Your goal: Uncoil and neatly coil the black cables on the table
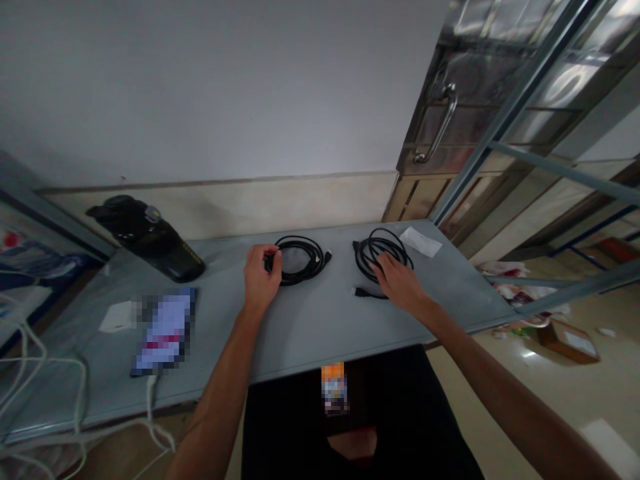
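- Two coils of black cable lie on the grey surface (310, 327): the left coil (309, 269), and the right coil (387, 247), which is to the right of the left coil and apart from it.
- The left hand (263, 277) is at the left side of the left coil, its thumb and fingers closed on the cable.
- A black connector (328, 256) points outward at the right side of the left coil.
- The right hand (400, 281), to the right of the left coil, has its fingers on the near part of the right coil; if they grip it, I cannot tell.
- A white paper (421, 241) lies further right of the left coil, past the right coil.
- A black bottle (150, 240) is to the left of the left coil, well apart.
- Nearer to the person, also left of the left coil, is a flat blurred device (167, 330).
- Behind the left coil is the wall (225, 87).
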Motion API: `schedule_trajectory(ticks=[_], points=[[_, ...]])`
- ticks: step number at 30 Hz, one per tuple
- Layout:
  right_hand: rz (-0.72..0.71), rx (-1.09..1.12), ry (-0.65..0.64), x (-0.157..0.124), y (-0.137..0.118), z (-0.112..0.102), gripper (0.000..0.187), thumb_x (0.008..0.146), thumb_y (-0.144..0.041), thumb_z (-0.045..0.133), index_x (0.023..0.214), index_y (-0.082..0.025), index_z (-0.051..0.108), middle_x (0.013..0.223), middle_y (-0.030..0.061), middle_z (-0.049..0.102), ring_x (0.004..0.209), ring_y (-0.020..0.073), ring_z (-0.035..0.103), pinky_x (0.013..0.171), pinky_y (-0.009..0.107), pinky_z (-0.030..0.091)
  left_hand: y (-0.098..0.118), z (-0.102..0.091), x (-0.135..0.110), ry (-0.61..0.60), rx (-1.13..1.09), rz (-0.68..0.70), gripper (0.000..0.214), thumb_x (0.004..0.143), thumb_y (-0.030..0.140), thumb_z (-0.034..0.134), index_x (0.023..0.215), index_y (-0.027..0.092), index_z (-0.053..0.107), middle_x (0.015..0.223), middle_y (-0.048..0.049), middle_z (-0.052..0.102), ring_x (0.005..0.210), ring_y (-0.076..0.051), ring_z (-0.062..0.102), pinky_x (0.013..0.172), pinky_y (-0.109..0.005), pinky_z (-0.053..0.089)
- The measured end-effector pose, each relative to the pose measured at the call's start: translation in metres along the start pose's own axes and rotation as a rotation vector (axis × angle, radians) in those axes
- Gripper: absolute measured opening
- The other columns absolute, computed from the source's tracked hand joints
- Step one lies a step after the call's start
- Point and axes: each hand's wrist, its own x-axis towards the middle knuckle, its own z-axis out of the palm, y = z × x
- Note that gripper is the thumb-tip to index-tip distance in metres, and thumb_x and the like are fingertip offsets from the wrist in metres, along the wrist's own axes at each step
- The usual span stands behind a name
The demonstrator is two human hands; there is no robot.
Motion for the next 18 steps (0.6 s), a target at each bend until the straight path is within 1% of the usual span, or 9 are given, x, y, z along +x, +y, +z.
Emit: schedule_trajectory(ticks=[3, 6, 7, 9, 11, 12, 15, 18], points=[[0.096, 0.192, 0.175, 0.008, 0.017, -0.014, 0.041, 0.121, -0.054, 0.036, 0.11, -0.024, 0.062, 0.105, 0.0142, 0.076, 0.097, 0.0337, 0.075, 0.087, 0.046, 0.06, 0.001, 0.0, 0.0, -0.003, 0.004, -0.006, 0.013, 0.109, 0.037, 0.064, 0.11, 0.025, 0.068, 0.108, -0.0102, 0.074, 0.104, -0.028, 0.071, 0.099, -0.046, 0.058], [0.187, 0.403, 0.266, 0.02, 0.03, -0.038, 0.055, 0.118, -0.073, 0.037, 0.102, -0.026, 0.061, 0.086, 0.0066, 0.073, 0.079, 0.0266, 0.071, 0.078, 0.04, 0.059, 0.001, 0.0, 0.001, -0.003, 0.005, -0.01, 0.014, 0.109, 0.038, 0.063, 0.11, 0.025, 0.068, 0.107, -0.0101, 0.074, 0.104, -0.028, 0.071, 0.099, -0.046, 0.059], [0.211, 0.482, 0.284, 0.024, 0.032, -0.047, 0.059, 0.116, -0.077, 0.038, 0.101, -0.026, 0.062, 0.086, 0.0057, 0.073, 0.076, 0.0244, 0.07, 0.074, 0.038, 0.058, 0.002, 0.0, 0.001, -0.003, 0.004, -0.009, 0.014, 0.109, 0.038, 0.063, 0.11, 0.024, 0.068, 0.107, -0.01, 0.074, 0.103, -0.028, 0.07, 0.098, -0.046, 0.059], [0.244, 0.632, 0.324, 0.031, 0.036, -0.065, 0.065, 0.112, -0.085, 0.043, 0.104, -0.025, 0.066, 0.095, 0.0072, 0.077, 0.078, 0.022, 0.071, 0.068, 0.034, 0.058, 0.002, 0.001, 0.001, 0.0, 0.005, -0.003, 0.015, 0.109, 0.038, 0.063, 0.11, 0.024, 0.068, 0.107, -0.0102, 0.074, 0.103, -0.028, 0.07, 0.098, -0.046, 0.058], [0.256, 0.745, 0.365, 0.035, 0.038, -0.079, 0.068, 0.107, -0.089, 0.05, 0.104, -0.024, 0.069, 0.106, 0.0096, 0.08, 0.084, 0.0219, 0.074, 0.065, 0.032, 0.059, 0.001, 0.001, 0.001, 0.0, 0.005, 0.001, 0.015, 0.109, 0.038, 0.063, 0.111, 0.024, 0.068, 0.108, -0.0108, 0.074, 0.104, -0.028, 0.07, 0.099, -0.046, 0.058], [0.256, 0.787, 0.374, 0.036, 0.038, -0.084, 0.068, 0.106, -0.09, 0.052, 0.1, -0.024, 0.069, 0.109, 0.0104, 0.08, 0.085, 0.022, 0.074, 0.065, 0.032, 0.06, 0.0, 0.001, 0.0, 0.0, 0.005, 0.0, 0.015, 0.109, 0.038, 0.063, 0.111, 0.024, 0.068, 0.109, -0.0111, 0.074, 0.105, -0.028, 0.07, 0.099, -0.046, 0.058], [0.246, 0.866, 0.371, 0.036, 0.035, -0.095, 0.071, 0.105, -0.092, 0.052, 0.088, -0.024, 0.066, 0.109, 0.0112, 0.08, 0.079, 0.021, 0.073, 0.061, 0.032, 0.059, 0.0, 0.0, 0.001, 0.01, 0.003, -0.002, 0.016, 0.109, 0.039, 0.063, 0.11, 0.024, 0.068, 0.109, -0.0111, 0.074, 0.105, -0.029, 0.07, 0.099, -0.047, 0.058], [0.217, 0.863, 0.318, 0.032, 0.024, -0.1, 0.073, 0.104, -0.093, 0.05, 0.083, -0.025, 0.064, 0.105, 0.0104, 0.077, 0.074, 0.0195, 0.068, 0.06, 0.033, 0.057, 0.007, -0.003, 0.002, 0.032, -0.003, 0.021, 0.017, 0.11, 0.04, 0.063, 0.109, 0.024, 0.068, 0.107, -0.0113, 0.074, 0.106, -0.03, 0.069, 0.101, -0.049, 0.057]])
